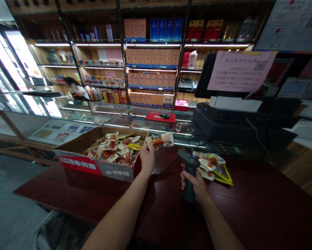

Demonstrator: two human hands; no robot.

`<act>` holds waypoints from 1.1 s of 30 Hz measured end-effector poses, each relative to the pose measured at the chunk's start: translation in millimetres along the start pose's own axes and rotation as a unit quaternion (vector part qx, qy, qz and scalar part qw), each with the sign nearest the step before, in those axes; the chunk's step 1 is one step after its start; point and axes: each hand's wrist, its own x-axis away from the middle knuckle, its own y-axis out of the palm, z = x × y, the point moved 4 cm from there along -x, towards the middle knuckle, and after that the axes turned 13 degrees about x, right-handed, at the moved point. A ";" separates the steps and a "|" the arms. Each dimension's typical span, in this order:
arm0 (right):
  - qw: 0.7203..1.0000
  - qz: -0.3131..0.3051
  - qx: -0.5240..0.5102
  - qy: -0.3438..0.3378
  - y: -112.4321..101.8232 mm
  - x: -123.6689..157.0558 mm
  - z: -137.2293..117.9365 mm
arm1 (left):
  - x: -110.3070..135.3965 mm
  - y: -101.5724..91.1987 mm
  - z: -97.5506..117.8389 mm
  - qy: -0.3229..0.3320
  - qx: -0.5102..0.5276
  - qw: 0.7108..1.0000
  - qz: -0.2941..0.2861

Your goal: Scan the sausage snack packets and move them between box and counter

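My left hand (147, 157) is raised over the dark red counter (249, 208), pinching a small clear snack packet (161, 140) with a red sausage inside. My right hand (195, 182) is wrapped round the grip of a black barcode scanner (188, 165), whose head points toward the packet. To the left stands an open cardboard box (98, 165) filled with several similar packets. A small heap of the same packets (210, 166) lies on the counter just right of the scanner.
A black cash register with monitor (239, 118) and a pink paper notice (239, 71) stands at the back right. Glass display counters (75, 114) run left, with a red mouse pad (159, 117). A person (76, 91) sits by the lit shelves of boxed goods.
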 end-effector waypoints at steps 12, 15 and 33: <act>0.997 -0.003 0.074 0.012 2.6 0.9 3.7 | -4.4 -31.2 -58.2 -0.041 -0.044 0.997 0.047; 0.997 -0.001 0.072 0.014 1.9 0.2 6.4 | -3.3 -33.1 -57.2 -0.035 -0.075 0.995 0.056; 0.999 0.020 0.046 0.010 1.2 -1.4 4.9 | 4.2 -19.3 -55.5 -0.091 0.124 0.982 0.110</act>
